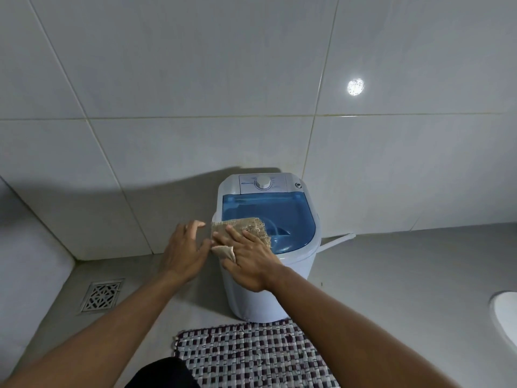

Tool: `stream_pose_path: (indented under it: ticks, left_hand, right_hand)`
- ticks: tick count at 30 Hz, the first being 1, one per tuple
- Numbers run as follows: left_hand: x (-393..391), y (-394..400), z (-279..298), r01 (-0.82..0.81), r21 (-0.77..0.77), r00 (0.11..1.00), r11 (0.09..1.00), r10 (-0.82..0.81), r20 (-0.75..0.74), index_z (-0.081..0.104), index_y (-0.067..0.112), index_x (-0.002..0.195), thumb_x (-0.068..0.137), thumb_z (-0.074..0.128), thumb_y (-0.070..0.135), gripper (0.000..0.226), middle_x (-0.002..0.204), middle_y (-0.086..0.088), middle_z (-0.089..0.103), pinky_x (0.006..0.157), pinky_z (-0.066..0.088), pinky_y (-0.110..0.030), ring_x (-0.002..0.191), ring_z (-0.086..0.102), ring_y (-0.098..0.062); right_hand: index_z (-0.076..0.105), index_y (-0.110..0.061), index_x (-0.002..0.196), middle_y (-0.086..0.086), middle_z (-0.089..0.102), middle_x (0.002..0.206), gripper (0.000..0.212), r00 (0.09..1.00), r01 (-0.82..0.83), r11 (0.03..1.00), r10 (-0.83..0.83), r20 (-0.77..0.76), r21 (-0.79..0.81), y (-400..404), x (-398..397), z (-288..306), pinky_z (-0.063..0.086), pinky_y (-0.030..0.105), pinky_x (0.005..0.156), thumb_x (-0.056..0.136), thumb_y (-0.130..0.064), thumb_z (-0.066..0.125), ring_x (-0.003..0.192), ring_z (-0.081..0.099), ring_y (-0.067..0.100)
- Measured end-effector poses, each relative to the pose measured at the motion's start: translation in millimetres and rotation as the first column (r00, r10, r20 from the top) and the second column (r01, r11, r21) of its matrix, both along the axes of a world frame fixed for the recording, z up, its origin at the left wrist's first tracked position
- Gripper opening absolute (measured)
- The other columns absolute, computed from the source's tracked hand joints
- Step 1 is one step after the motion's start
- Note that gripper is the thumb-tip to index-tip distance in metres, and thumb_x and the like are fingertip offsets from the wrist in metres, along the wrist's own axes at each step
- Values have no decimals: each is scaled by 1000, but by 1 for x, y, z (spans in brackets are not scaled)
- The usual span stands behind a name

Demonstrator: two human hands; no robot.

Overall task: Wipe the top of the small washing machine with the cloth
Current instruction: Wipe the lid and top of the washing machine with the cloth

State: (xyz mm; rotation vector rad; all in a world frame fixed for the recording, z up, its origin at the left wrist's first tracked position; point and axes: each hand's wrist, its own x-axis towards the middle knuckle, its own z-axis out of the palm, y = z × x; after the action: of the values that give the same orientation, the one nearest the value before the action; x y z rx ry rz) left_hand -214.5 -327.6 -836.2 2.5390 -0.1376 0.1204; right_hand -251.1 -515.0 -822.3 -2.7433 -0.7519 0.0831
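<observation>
Nearest to you, a checkered woven mat [253,357] lay on the floor [391,275], its far edge touching the base of the small washing machine [296,264]. To your left, a metal drain grate [102,294] sat flush in the floor near the corner.

Your right hand [249,261] lay flat with its fingers spread, pressing the cloth [240,228] down on the near left edge of the machine's top. The tan cloth was folded; part of it covered the blue translucent lid [282,217] and a corner hung over the rim beneath your thumb. Your left hand [184,247] was just beside the cloth on its left, fingers loosely spread and slightly curled, gripping nothing; its thumb looked to be at the cloth's edge, though I could not tell whether it touched.

Beyond the lid, the white control panel carried a round dial [263,182]. A white pipe [337,240] lay on the floor right of the machine. Behind everything stood the tiled wall [195,79], with a bright reflection [355,86] on it.
</observation>
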Motion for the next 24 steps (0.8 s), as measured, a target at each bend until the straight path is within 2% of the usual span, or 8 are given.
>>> stream_pose_path:
  ticks: [5, 8, 9, 11, 13, 15, 18, 24]
  left_hand:
    - [11, -11, 20, 80, 7, 997, 997, -80, -4, 54, 25, 141, 97, 59, 28, 45, 134, -17, 54, 98, 48, -46, 123, 56, -36]
    - [14, -15, 32, 80, -84, 996, 993, -83, -25, 62, 26, 128, 95, 60, 31, 34, 122, -6, 64, 95, 49, -41, 113, 62, -27]
    - [12, -15, 36, 58, -114, 997, 992, -63, -38, 66, 25, 113, 94, 59, 33, 22, 109, 0, 69, 88, 50, -39, 101, 65, -23]
    - [7, -13, 38, 42, -136, 999, 990, -42, -3, 64, 20, 83, 91, 59, 36, 18, 80, 3, 69, 74, 53, -40, 77, 65, -24]
    - [1, -8, 37, 38, -166, 999, 985, -36, 14, 61, 17, 78, 90, 67, 30, 20, 71, 2, 66, 69, 55, -40, 69, 64, -23]
    - [-8, -5, 37, 45, -263, 998, 964, -54, -26, 63, 13, 85, 90, 73, 25, 16, 75, 1, 70, 68, 55, -35, 68, 69, -20]
    - [-23, -7, 46, 58, -462, 984, 885, -130, -124, 69, 10, 98, 98, 63, 25, 17, 84, -4, 76, 68, 51, -31, 71, 73, -17]
    - [-41, -20, 57, 63, -710, 920, 701, -316, -230, 71, 1, 113, 104, 54, 30, 35, 91, -1, 73, 72, 50, -23, 73, 68, -5]
  right_hand:
    - [43, -32, 152, -6, 28, 168, 51, 1000, 16, 998, -14, -18, 65, 1, -31, 4, 2, 38, 129, 107, -38, 20, 159, 6, 11]
    - [58, -27, 136, 3, 61, 144, 44, 993, 99, 889, -63, -95, 447, -7, -51, 10, 35, 29, 113, 105, -33, 28, 133, 50, 8]
    - [63, -23, 131, 8, 67, 131, 45, 978, 197, 760, -106, -182, 620, -10, -57, 12, 45, 25, 99, 103, -37, 30, 112, 60, 6]
    - [68, -18, 118, 24, 68, 107, 48, 857, 514, 318, -151, -493, 797, -19, -63, 22, 56, 33, 85, 100, -47, 34, 90, 63, 13]
    - [69, -9, 111, 31, 66, 114, 44, 700, 710, -98, -3, -714, 697, -33, -58, 29, 52, 51, 103, 103, -41, 40, 104, 64, 30]
    - [67, -3, 115, 23, 67, 115, 43, 660, 745, -282, 176, -731, 605, -45, -55, 36, 45, 55, 108, 102, -35, 41, 108, 62, 34]
    - [64, -3, 115, 19, 69, 105, 43, 657, 748, -393, 332, -677, 534, -48, -57, 43, 46, 56, 107, 101, -33, 38, 101, 64, 33]
    - [60, 7, 131, 30, 62, 133, 56, 662, 748, -424, 425, -617, 510, -40, -64, 48, 37, 62, 116, 100, -33, 37, 123, 57, 41]
